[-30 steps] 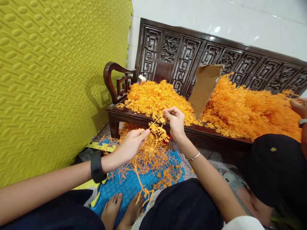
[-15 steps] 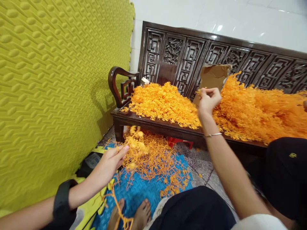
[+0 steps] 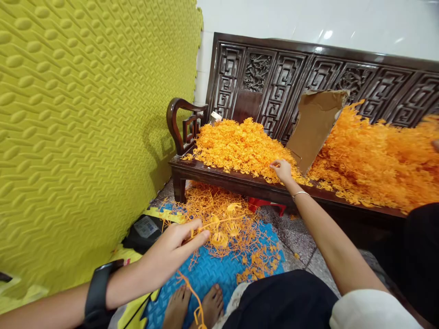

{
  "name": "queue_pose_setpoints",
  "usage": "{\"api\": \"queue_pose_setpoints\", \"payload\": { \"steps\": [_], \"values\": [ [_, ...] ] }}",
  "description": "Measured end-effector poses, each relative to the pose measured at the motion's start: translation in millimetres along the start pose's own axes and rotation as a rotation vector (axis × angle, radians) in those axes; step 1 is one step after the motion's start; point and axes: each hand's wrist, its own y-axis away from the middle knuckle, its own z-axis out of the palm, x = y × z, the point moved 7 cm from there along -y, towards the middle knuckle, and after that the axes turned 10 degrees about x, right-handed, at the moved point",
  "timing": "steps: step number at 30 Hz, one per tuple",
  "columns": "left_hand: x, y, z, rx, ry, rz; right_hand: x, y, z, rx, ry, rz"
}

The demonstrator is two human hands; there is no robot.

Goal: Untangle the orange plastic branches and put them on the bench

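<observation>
My left hand (image 3: 178, 244) pinches an orange plastic sprue strip (image 3: 219, 228) with small parts on it, held over a heap of orange scraps (image 3: 222, 214) on the blue floor mat (image 3: 206, 274). My right hand (image 3: 283, 170) reaches out to the front edge of the dark wooden bench (image 3: 236, 180), fingers bent down on the left pile of orange plastic parts (image 3: 240, 144). A second, larger orange pile (image 3: 377, 151) lies on the bench to the right, behind a leaning piece of cardboard (image 3: 313, 125).
A yellow-green embossed foam panel (image 3: 85, 128) stands along the left. A dark device (image 3: 142, 230) lies on the floor by it. My bare feet (image 3: 195, 306) rest on the mat. Another person's dark-clothed leg (image 3: 421, 256) is at the right edge.
My right hand has dropped from in front of the cardboard to the front of the left pile. My left hand has moved lower with the orange strip. The camera has shifted left.
</observation>
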Motion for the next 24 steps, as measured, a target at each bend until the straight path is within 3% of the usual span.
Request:
{"api": "queue_pose_setpoints", "payload": {
  "steps": [8,11,13,16,18,20,22,24],
  "values": [
    [-5,-4,5.6,-0.043,0.0,0.0,-9,10,-7,-0.097,0.063,-0.041],
    [-6,-5,5.2,-0.023,0.006,0.004,-35,12,-12,-0.168,0.019,-0.066],
    [-8,-6,4.0,-0.01,-0.011,0.001,-64,21,-16,-0.23,-0.037,-0.095],
    [-10,-7,2.8,0.001,-0.047,0.011,-128,68,-25,-0.493,-0.23,-0.203],
    [-11,-8,3.5,-0.002,-0.083,0.026,-180,129,-36,-0.914,-0.551,-0.322],
    [-10,-9,5.3,-0.014,-0.144,0.056,-213,179,-56,-1.132,-0.652,-0.418],
    [-9,-9,7.5,-0.027,-0.226,0.094,-228,204,-70,-1.081,-0.598,-0.501],
    [-8,-9,10.1,-0.057,-0.303,0.117,-231,208,-75,-0.917,-0.571,-0.546]
  ]
}}
